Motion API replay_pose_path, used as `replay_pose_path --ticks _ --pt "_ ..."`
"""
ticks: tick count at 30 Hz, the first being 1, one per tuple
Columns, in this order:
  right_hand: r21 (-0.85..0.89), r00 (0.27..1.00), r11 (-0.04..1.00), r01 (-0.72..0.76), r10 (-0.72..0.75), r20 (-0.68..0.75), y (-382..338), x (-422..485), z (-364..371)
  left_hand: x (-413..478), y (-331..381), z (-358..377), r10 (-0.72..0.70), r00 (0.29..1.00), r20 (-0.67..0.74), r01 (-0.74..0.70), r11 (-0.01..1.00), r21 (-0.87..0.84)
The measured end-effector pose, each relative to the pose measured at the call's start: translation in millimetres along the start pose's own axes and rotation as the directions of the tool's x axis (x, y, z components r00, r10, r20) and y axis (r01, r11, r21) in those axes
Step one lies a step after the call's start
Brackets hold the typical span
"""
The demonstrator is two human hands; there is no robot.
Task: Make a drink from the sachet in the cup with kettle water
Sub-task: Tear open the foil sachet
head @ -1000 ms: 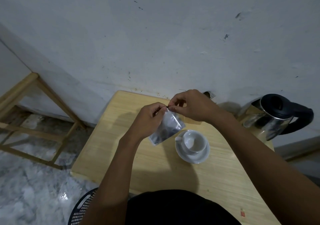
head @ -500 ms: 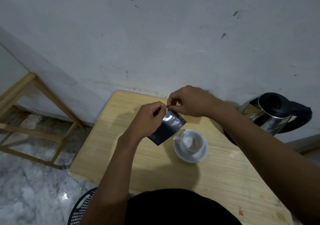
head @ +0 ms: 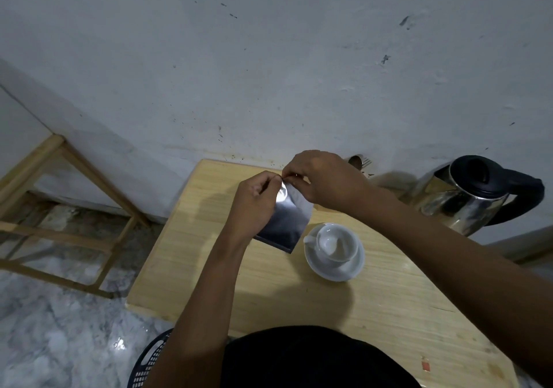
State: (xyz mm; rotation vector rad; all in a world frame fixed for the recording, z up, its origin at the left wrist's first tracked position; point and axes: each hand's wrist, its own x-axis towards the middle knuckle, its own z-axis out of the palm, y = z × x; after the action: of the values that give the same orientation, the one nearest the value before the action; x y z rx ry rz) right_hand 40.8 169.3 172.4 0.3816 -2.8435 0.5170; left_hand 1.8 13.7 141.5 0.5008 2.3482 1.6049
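A silver foil sachet [head: 285, 220] hangs in the air over the wooden table [head: 269, 292], just left of the cup. My left hand [head: 254, 202] pinches its top left corner and my right hand [head: 323, 178] pinches the top edge beside it, fingertips almost touching. A white cup [head: 332, 242] stands upright on a white saucer [head: 351, 269], and looks empty. The steel kettle [head: 466, 196] with a black lid and handle stands at the table's far right, lid shut.
A spoon and fork [head: 359, 161] lie by the wall behind my right hand. A wooden frame [head: 59, 208] stands on the marble floor to the left. A dark plastic basket [head: 149, 360] sits at the table's near-left edge. A small red scrap [head: 425, 365] lies near the front right.
The sachet has swung and tilted between my fingers, its lower end now pointing down toward the cup. Both hands stay pinched on its top edge, about where they were.
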Motion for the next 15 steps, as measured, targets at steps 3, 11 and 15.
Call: replay_pose_path --ticks 3,11,15 --pt "-0.116 0.989 0.986 0.119 -0.128 -0.076 -2.7 -2.2 2.7 -1.7 0.2 2.4 -0.128 0.991 0.024 0.131 0.977 -0.171" --pt "0.023 0.957 0.996 -0.087 0.077 0.279 7.3 2.7 -13.7 -3.3 -1.1 -4.7 -0.004 0.988 0.156 -0.007 0.997 0.076" --pt "0.042 0.921 0.994 -0.100 0.077 0.381 11.6 8.3 -23.0 -2.0 0.7 -8.0 0.064 0.978 0.197 -0.092 0.986 0.136"
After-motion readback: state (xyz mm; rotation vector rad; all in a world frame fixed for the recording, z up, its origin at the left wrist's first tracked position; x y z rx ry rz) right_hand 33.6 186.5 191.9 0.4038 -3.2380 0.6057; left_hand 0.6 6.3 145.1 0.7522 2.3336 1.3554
